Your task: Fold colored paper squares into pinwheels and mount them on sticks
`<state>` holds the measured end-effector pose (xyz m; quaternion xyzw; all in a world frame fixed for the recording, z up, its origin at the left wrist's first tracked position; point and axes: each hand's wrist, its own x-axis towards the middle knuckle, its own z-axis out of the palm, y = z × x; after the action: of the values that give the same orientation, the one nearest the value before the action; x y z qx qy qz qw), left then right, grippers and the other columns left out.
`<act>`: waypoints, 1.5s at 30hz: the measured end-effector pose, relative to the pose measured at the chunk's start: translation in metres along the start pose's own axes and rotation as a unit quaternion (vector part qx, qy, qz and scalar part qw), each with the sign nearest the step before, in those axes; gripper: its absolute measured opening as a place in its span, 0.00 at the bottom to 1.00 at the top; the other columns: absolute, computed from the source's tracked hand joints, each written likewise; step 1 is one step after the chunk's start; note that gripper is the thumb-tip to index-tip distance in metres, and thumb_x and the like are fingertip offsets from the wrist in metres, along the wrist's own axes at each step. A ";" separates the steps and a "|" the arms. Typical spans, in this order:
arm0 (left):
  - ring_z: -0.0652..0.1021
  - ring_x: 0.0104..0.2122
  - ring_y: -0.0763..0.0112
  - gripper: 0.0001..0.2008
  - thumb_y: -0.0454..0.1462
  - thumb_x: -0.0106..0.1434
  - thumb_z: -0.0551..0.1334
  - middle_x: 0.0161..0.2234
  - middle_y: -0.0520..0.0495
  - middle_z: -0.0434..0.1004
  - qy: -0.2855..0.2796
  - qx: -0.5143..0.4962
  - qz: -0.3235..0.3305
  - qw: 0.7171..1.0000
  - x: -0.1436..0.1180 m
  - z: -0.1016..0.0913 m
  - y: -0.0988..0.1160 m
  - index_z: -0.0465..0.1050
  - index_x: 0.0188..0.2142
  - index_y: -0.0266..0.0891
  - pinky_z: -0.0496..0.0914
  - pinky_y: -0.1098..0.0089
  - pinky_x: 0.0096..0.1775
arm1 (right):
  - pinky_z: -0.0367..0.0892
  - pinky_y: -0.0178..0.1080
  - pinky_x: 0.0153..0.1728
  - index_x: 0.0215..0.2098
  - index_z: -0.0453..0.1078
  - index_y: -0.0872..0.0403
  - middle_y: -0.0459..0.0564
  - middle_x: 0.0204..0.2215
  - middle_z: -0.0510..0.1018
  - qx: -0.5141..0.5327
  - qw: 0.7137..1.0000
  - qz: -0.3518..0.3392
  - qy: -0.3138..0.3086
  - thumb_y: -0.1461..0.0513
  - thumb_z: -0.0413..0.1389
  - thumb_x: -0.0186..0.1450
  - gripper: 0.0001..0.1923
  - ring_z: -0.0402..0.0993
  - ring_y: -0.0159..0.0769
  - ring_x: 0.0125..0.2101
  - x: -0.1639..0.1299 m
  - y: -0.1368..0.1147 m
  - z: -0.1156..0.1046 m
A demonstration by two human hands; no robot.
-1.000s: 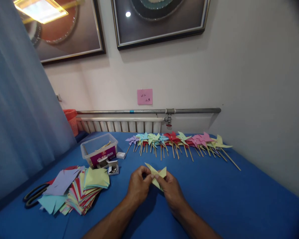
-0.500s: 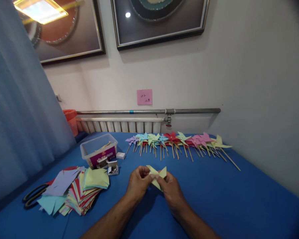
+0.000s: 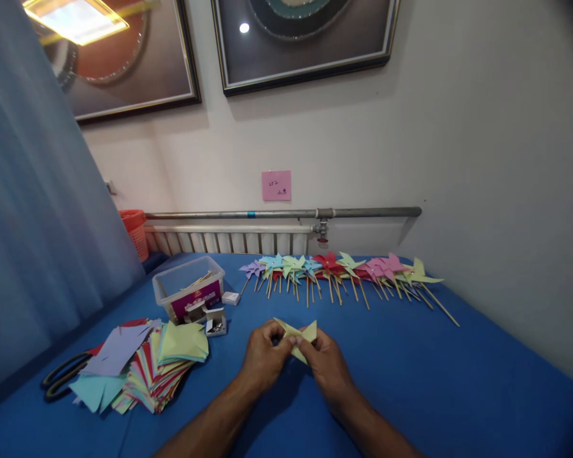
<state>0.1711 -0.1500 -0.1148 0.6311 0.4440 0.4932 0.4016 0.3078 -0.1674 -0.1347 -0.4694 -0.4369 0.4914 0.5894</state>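
Note:
A pale yellow paper pinwheel (image 3: 308, 332), partly folded, is held between my two hands above the blue surface. My left hand (image 3: 267, 351) pinches its left side, thumb pressed near the centre. From the right, my right hand (image 3: 325, 359) grips it, its thumb meeting the other at the middle. Folded points stick out at the upper left and upper right, and a corner shows below the thumbs. The fingers behind the paper are partly hidden. Left of my hands stands a small open box (image 3: 216, 323) with shiny metal bits in it.
Cut coloured paper sheets (image 3: 157, 369) lie stacked at the left, over black-handled scissors (image 3: 62, 376). Behind them a clear plastic tub (image 3: 165, 286) holds thin sticks, beside a small closed box (image 3: 230, 298). Finished pinwheels (image 3: 328, 262) on sticks line the back of the blue-covered table (image 3: 410, 394).
The paper has tilted slightly in my fingers, and its upper left point has shifted a little left. Both hands keep their hold near the same spot.

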 end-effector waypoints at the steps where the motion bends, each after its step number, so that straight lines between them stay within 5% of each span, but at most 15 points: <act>1: 0.67 0.27 0.73 0.11 0.39 0.55 0.65 0.24 0.53 0.67 0.002 0.005 0.001 1.000 0.000 0.000 -0.001 0.68 0.21 0.38 0.62 0.72 0.32 | 0.65 0.36 0.28 0.33 0.73 0.52 0.44 0.24 0.78 -0.001 1.000 -0.002 0.000 0.51 0.66 0.53 0.16 0.71 0.36 0.25 0.000 -0.001 0.000; 45: 0.67 0.25 0.73 0.11 0.43 0.53 0.65 0.22 0.53 0.69 -0.026 0.001 -0.051 0.998 0.002 -0.001 -0.009 0.69 0.24 0.38 0.62 0.72 0.30 | 0.67 0.37 0.29 0.35 0.77 0.55 0.50 0.29 0.82 -0.031 0.999 0.011 -0.033 0.46 0.66 0.52 0.22 0.75 0.40 0.29 0.003 0.001 -0.006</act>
<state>0.1686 -0.1459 -0.1226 0.6204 0.4658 0.4553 0.4369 0.3138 -0.1651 -0.1367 -0.4761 -0.4658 0.4990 0.5544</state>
